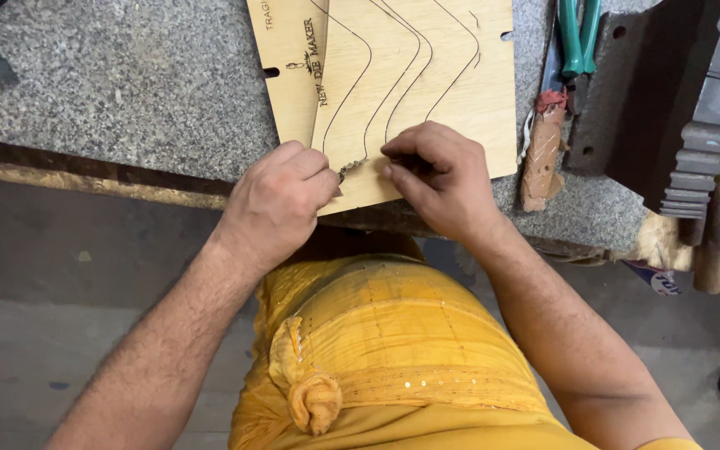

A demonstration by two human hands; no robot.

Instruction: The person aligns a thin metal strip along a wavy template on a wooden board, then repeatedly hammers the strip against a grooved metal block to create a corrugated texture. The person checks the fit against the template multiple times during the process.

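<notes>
Down at the bench edge, the left hand (281,204) is curled almost into a fist, thumb and forefinger pinching a small thin metal piece (350,169) against the near edge of a plywood die board (452,100). The right hand (439,179) is bent over beside it, fingertips pressed together on the board; whether they grip anything cannot be made out. The board, cut with dark curved lines, lies on a speckled stone bench top (127,83), overhanging its front edge. Right of it lie a cloth-wrapped wooden handle (541,158), green-handled pliers (578,33) and a dark toothed metal block (693,142).
</notes>
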